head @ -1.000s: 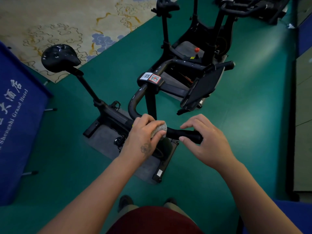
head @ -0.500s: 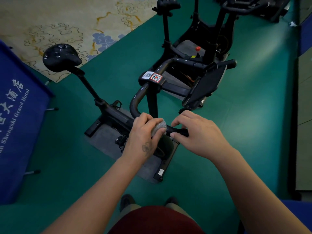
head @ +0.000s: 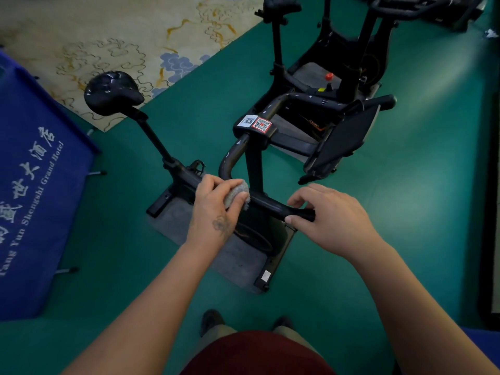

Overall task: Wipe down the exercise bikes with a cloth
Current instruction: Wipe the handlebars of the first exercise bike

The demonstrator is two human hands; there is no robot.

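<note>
Now, against half a second ago: my right hand has slid outward along the handlebar, baring more tube. Left hand grips the grey cloth, bunched against the bar of the exercise bike. Right grip pinches the bar near its end. Most of the cloth is hidden under my fingers.

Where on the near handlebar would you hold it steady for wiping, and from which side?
Grip the near handlebar at its free end, from the right, as the right hand does. The bar is a slim round tube, and this leaves the left hand room to rub the cloth.
</note>
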